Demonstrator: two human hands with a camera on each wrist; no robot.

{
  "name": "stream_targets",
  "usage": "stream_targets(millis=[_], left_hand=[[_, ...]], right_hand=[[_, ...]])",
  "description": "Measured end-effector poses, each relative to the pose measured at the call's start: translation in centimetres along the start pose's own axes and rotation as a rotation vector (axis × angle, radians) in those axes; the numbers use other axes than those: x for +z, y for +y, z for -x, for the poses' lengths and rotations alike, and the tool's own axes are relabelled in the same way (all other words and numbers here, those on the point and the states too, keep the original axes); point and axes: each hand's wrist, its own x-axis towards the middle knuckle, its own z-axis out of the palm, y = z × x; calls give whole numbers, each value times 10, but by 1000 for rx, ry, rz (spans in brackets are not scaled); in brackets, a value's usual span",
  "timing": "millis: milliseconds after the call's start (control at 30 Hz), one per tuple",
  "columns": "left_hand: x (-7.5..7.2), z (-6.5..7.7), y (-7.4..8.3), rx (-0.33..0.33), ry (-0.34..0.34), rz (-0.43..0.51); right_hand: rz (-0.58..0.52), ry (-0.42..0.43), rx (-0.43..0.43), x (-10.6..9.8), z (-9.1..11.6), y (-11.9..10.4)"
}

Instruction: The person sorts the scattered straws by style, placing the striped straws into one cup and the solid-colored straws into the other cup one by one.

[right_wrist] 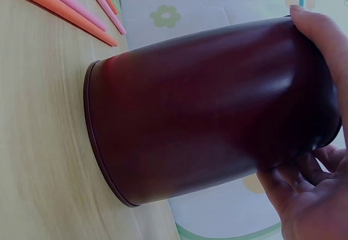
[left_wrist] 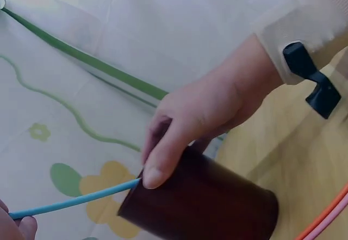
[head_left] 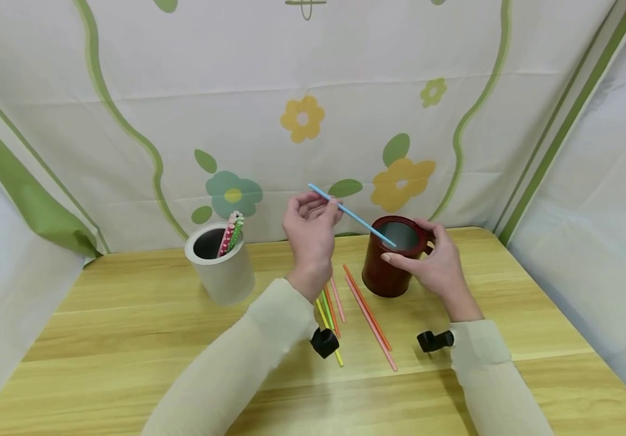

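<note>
My left hand (head_left: 313, 230) pinches a thin blue straw (head_left: 353, 216) between thumb and fingers. The straw slants down to the right, its lower end at the mouth of a dark red cup (head_left: 386, 269). My right hand (head_left: 438, 266) holds this cup near its rim, thumb on the near side and fingers round the far right side. In the left wrist view, the blue straw (left_wrist: 76, 201) meets the rim close to the right thumb. The cup (right_wrist: 201, 115) stands upright on the table in the right wrist view.
Several yellow, green, orange and pink straws (head_left: 369, 318) lie on the wooden table (head_left: 127, 363) between the forearms. At the left stands a white cup (head_left: 225, 278) with polka-dotted straws (head_left: 231, 235) in it. A flowered curtain (head_left: 302, 66) hangs behind the table.
</note>
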Motion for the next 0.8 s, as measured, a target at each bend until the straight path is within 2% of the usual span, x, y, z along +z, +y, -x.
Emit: stream_targets(millis=[200, 333, 533, 800], left_hand=[[5, 5, -14, -67, -40, 16], [7, 7, -22, -99, -53, -15], [10, 12, -34, -108, -76, -49], [13, 13, -44, -84, -127, -95]], right_hand=[[2, 7, -10, 4, -3, -2], [1, 3, -6, 5, -5, -4], [11, 2, -7, 5, -4, -3], [8, 13, -16, 3, 0, -4]])
